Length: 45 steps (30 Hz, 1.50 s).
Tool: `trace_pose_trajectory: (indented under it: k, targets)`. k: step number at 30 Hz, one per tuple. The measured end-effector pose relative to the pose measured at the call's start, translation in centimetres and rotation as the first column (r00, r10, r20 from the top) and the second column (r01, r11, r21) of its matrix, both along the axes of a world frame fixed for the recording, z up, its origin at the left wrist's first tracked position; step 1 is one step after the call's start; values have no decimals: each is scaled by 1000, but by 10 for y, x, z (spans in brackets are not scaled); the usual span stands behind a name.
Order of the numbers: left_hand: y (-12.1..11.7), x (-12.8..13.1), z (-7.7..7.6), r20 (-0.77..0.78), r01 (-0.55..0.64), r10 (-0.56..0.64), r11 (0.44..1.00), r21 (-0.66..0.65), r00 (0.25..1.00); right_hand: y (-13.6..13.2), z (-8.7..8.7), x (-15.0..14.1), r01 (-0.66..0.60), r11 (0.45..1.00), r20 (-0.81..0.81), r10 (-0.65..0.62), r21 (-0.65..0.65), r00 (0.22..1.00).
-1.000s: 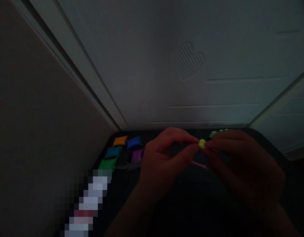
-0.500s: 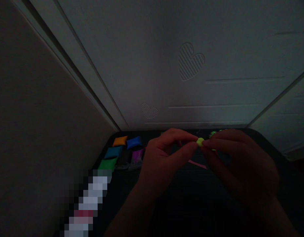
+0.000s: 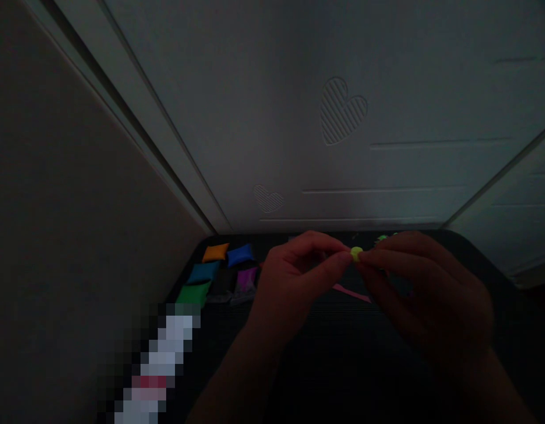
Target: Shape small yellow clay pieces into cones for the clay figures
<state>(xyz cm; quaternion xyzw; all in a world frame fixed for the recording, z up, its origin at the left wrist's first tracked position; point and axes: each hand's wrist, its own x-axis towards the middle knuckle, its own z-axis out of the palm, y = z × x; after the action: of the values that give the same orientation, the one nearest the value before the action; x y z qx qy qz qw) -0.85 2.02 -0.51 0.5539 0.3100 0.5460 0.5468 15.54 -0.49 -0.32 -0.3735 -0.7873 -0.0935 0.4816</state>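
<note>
The scene is very dark. A small yellow-green lump of clay point(image 3: 356, 253) is pinched between the fingertips of both hands, above a dark tray point(image 3: 343, 353). My left hand point(image 3: 294, 282) grips it from the left with thumb and forefinger. My right hand point(image 3: 426, 294) grips it from the right, fingers pressed together. A thin pink strip point(image 3: 349, 292) lies on the tray just below the hands. Small green bits point(image 3: 382, 238) show behind my right hand.
Several small clay packets lie at the tray's back left: orange point(image 3: 215, 252), blue point(image 3: 240, 254), teal point(image 3: 202, 272), green point(image 3: 193, 291), purple point(image 3: 246, 277). A pale panel with embossed hearts point(image 3: 342, 111) rises behind the tray. A wall stands at the left.
Both hands have drifted slightly left and up with the clay lump still pinched between them. The fingers have closed a little tighter on it.
</note>
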Motion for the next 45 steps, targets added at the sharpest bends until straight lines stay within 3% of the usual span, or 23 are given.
trace_pose_trajectory:
  k: [12, 16, 19, 22, 25, 33, 38, 45]
  targets:
    - [1, 0, 0, 127, 128, -109, 980, -150, 986, 0, 0, -1, -26, 999, -20, 26, -20, 999]
    - [0, 6, 4, 232, 199, -138, 943, -267, 963, -5, 2, -2, -91, 985, -287, 45, -146, 957]
    - [0, 10, 5, 304, 272, -173, 907, -322, 937, -6, 4, -1, -197, 942, -478, 46, -271, 877]
    - [-1, 13, 5, 348, 322, -198, 880, -349, 917, -3, 4, 1, -361, 845, -544, 102, -393, 833]
    - [-2, 13, 5, 361, 333, -196, 867, -370, 912, 0, 3, 2, -466, 771, -585, 151, -435, 797]
    - [-1, 11, 6, 339, 344, -222, 868, -358, 914, 1, 2, 1, -552, 707, -632, 191, -442, 751]
    - [-1, 11, 5, 289, 298, -205, 896, -330, 935, 1, 1, 3, -534, 726, -612, 198, -433, 765]
    - [0, 12, 2, 316, 316, -207, 883, -347, 926, 1, 0, 0, -502, 731, -587, 171, -463, 792]
